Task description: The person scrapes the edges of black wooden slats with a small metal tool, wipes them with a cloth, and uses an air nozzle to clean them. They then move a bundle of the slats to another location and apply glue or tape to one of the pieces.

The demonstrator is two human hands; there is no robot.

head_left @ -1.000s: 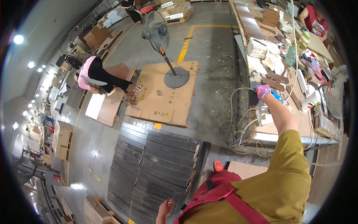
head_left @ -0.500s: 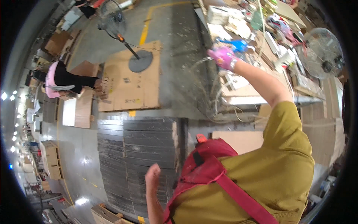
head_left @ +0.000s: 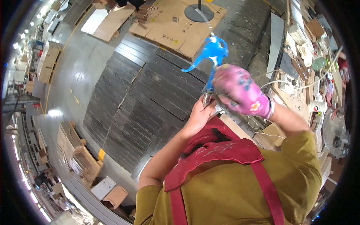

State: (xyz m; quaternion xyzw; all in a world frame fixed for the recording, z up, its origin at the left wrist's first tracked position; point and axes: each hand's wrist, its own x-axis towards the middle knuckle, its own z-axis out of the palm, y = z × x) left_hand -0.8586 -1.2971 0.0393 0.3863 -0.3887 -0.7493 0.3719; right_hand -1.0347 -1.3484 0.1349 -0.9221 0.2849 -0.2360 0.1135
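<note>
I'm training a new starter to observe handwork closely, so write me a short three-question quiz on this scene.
1. What covers the right hand?
A) nothing
B) a plain black glove
C) a pink flowered glove

2. True or false: the blue gun-shaped tool lies on the workbench.

3. Fill in the colour: the left hand grips the ____ fitting at the end of the tool's handle.

Key:
1. C
2. False; it is held up off the bench.
3. silver
</note>
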